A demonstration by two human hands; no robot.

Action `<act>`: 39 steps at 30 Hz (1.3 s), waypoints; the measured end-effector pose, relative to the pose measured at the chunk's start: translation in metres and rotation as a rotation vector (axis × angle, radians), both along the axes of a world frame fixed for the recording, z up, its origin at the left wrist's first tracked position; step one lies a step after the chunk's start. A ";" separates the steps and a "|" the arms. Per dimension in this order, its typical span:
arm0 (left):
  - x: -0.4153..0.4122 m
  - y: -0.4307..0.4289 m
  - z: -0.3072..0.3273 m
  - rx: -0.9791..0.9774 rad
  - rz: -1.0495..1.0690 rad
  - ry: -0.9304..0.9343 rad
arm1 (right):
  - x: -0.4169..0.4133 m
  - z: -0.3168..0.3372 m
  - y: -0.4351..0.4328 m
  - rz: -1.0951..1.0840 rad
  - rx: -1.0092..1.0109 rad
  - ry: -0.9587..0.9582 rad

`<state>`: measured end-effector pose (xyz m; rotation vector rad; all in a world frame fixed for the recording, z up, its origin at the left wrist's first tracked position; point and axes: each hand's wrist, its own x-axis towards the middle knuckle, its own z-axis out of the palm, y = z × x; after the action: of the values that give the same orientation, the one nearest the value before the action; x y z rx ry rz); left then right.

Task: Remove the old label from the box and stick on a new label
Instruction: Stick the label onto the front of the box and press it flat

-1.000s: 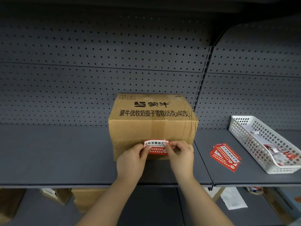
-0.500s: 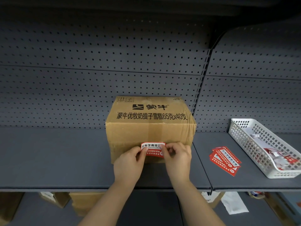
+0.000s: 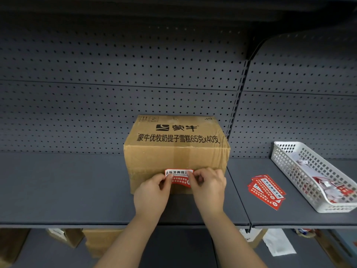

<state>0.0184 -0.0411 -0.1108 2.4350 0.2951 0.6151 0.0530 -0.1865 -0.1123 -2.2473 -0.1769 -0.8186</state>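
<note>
1. While the cardboard box [image 3: 176,151] sits mid-frame on the grey shelf [image 3: 63,188], left hand [image 3: 152,192] and right hand [image 3: 209,187] each pinch an end of the red label [image 3: 178,178] against its front.
2. Spare labels [image 3: 267,191] and a white basket [image 3: 316,176] lie lower right.

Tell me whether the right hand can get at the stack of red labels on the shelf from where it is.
Probably yes. The right hand is busy on the label at the box, but bare shelf lies between it and the stack of red labels, with nothing in the way.
</note>
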 end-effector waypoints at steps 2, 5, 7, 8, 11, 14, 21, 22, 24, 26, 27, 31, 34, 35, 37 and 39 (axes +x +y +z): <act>0.001 0.000 0.000 0.001 0.000 0.000 | 0.001 0.000 -0.001 -0.002 -0.022 -0.001; 0.000 0.001 0.001 -0.016 0.003 0.015 | 0.002 0.000 -0.005 -0.007 -0.063 -0.003; -0.003 0.003 0.004 -0.029 0.004 0.035 | 0.002 0.001 -0.012 -0.023 -0.094 -0.008; -0.006 0.005 0.005 -0.024 0.011 0.046 | 0.002 0.002 -0.016 -0.033 -0.096 -0.021; -0.017 0.015 0.001 0.043 0.039 0.029 | -0.002 0.003 -0.034 0.011 -0.051 -0.105; -0.029 0.024 -0.005 0.170 -0.059 -0.215 | -0.010 0.002 -0.047 0.179 -0.206 -0.239; -0.006 0.021 -0.023 0.899 -0.427 -0.216 | 0.003 -0.010 -0.037 0.262 -1.050 -0.275; -0.001 0.026 -0.025 0.945 -0.401 -0.167 | 0.007 -0.009 -0.039 0.236 -1.085 -0.236; 0.006 0.041 -0.031 1.001 -0.368 -0.115 | 0.011 -0.006 -0.049 0.193 -1.135 -0.211; 0.004 0.059 -0.033 1.006 -0.322 -0.097 | 0.012 -0.004 -0.066 0.157 -1.161 -0.216; 0.000 0.067 -0.035 0.990 -0.289 -0.102 | 0.013 -0.004 -0.076 0.139 -1.164 -0.219; -0.015 0.073 -0.037 0.928 -0.307 -0.111 | 0.006 -0.007 -0.082 0.182 -1.160 -0.234; -0.008 0.056 -0.034 1.010 -0.468 -0.039 | 0.002 -0.011 -0.052 0.331 -1.275 -0.248; -0.006 0.053 -0.032 1.025 -0.493 -0.015 | 0.003 -0.011 -0.047 0.340 -1.311 -0.240; -0.003 0.057 -0.026 1.048 -0.516 0.015 | 0.010 -0.007 -0.052 0.306 -1.362 -0.217; -0.006 0.070 -0.022 1.068 -0.508 0.025 | 0.014 -0.003 -0.072 0.278 -1.392 -0.169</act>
<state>0.0128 0.0289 -0.1330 3.3034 -0.8422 0.5798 0.0669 -0.2581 -0.1155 -3.2240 -1.4826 -0.8189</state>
